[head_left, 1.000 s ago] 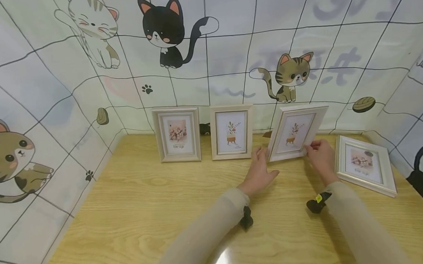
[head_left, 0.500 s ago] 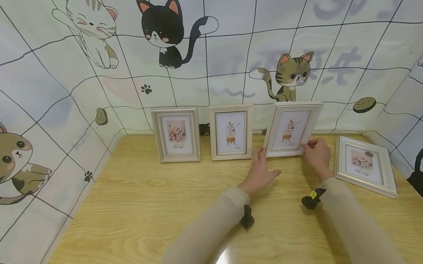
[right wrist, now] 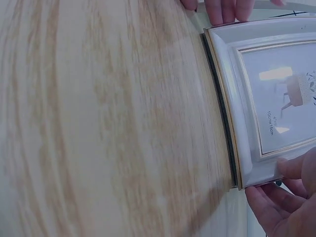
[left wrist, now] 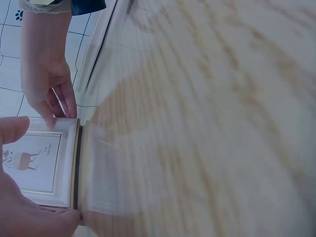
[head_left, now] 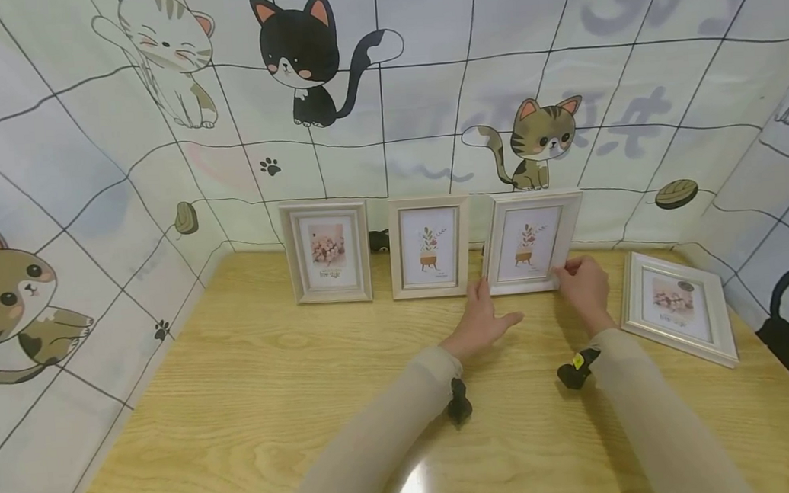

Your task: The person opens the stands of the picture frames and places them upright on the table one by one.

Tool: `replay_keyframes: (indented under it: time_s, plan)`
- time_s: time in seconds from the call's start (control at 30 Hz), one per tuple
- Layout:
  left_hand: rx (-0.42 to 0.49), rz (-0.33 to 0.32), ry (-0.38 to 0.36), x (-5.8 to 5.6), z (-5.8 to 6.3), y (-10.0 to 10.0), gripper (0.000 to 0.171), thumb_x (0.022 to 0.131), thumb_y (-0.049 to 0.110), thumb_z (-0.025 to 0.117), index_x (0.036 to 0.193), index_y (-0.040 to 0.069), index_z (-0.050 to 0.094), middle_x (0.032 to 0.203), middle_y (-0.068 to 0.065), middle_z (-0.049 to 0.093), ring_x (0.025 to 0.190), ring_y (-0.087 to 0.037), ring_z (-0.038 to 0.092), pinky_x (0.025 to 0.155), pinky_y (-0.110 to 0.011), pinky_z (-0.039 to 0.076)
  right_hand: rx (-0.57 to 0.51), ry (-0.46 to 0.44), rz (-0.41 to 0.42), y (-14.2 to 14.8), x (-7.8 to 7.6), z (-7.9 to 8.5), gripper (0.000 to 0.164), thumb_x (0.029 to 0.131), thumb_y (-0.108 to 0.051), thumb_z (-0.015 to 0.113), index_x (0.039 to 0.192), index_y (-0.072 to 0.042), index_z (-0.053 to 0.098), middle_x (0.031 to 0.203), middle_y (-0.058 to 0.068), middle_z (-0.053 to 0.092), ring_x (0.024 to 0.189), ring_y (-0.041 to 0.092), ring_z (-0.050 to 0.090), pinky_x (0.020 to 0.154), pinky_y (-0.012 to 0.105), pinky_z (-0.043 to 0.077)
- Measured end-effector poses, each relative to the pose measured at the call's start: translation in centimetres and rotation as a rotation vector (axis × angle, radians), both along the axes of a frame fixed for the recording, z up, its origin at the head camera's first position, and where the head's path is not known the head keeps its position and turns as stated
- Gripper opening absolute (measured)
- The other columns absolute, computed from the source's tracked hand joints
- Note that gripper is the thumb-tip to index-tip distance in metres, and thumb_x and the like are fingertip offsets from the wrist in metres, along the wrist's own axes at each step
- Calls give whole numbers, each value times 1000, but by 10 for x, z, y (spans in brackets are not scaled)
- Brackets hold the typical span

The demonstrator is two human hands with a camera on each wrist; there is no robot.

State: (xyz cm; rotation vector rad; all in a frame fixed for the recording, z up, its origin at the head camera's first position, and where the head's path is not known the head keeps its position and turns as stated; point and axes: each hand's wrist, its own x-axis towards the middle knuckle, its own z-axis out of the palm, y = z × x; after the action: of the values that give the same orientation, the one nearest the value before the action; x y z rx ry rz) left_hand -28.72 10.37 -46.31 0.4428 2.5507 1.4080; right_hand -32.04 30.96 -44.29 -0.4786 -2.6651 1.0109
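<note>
A white picture frame [head_left: 530, 243] with a potted-plant print stands near the wall, leaning slightly, its lower edge at the tabletop. My right hand [head_left: 585, 290] pinches its lower right corner; in the right wrist view the thumb [right wrist: 291, 167] lies on the front and the fingers curl behind. At the opposite side, my left hand [head_left: 478, 321] touches the lower left edge with fairly straight fingers, its thumb spread away. To the left stands a cream frame [head_left: 396, 250] with a similar plant print.
A further frame [head_left: 290, 257] with a flower picture stands at the left of the row. Another flower frame [head_left: 721, 323] lies face up on the wooden table [head_left: 241, 410] at the right. Cat-printed cloth [head_left: 425, 99] hangs behind and along both sides.
The white plant frame has shifted left and turned to face more forward, its base coming into line with the standing frames. My right hand has moved left with it; my left hand has barely shifted.
</note>
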Motion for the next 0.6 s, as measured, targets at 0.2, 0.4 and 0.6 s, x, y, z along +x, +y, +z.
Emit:
replay_keyframes:
  time_s: [0.2,0.4,0.6]
  plan:
    - [-20,-2,-26,-2,1,0,98,94,42,66,159,2,5,167,-20,1,153,-35,21,124,-40,27,49,-17,39,2,-2,0,37,101,-23,55,119,9,56,119,30,63,104,41,60,84,49,48]
    - [-23,-20,-43,-4,1,-2,98,95,43,65,160,3,3,168,-18,-4,154,-33,18,125,-39,25,124,-45,99,3,-6,3,32,101,-19,53,115,10,57,114,30,64,96,40,61,75,47,49]
    - [-8,-53,-66,-3,3,-8,99,95,42,65,160,5,0,168,-14,-5,155,-30,15,126,-39,22,173,-61,107,-1,-5,7,28,101,-17,54,111,9,56,107,28,64,90,39,59,72,46,47]
